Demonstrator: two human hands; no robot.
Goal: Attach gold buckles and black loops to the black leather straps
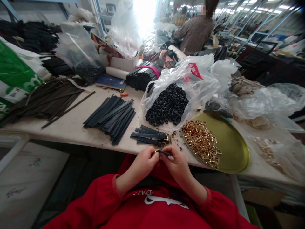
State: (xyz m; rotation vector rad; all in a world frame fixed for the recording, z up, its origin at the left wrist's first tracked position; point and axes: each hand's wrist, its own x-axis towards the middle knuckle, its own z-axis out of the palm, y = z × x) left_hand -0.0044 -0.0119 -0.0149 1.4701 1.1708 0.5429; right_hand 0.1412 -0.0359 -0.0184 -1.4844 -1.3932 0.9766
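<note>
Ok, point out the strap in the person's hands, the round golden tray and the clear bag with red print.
Strap (166,153), head view: its visible dark length.
Round golden tray (234,143), head view: its bare floor.
Clear bag (204,84), head view: its right side.

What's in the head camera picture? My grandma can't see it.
A left hand and right hand hold a thin black strap. On a pale table: flat black strips, a clear plastic bag of black loops, and a round gold tray of gold metal buckles.
</note>
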